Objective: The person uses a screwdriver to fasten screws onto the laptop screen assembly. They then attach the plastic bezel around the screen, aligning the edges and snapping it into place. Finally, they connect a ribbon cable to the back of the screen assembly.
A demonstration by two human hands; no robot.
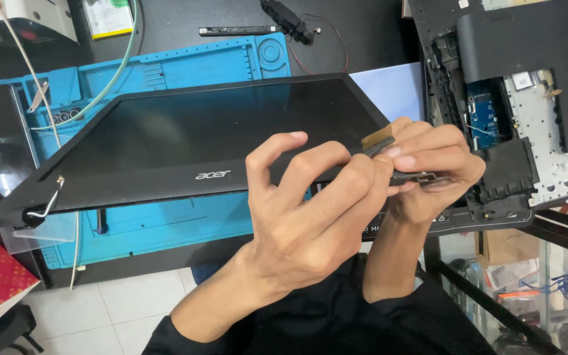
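Laptop screen panel (218, 131) lies tilted over a blue work mat (165, 227) on the dark surface (185, 23). Both hands meet at its right corner — left hand (304, 210) pinching a thin dark tool (379, 148), right hand (428, 167) clamped on the hinge (419, 176). Opened laptop base (514, 98) alongside; white floor tiles (110, 306) below.

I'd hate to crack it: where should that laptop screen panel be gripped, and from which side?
Probably by the black bezel of the laptop screen panel, not the glass. Come from its right corner, where both hands, left hand and right hand, already pinch it; that edge tilts up off the blue mat.
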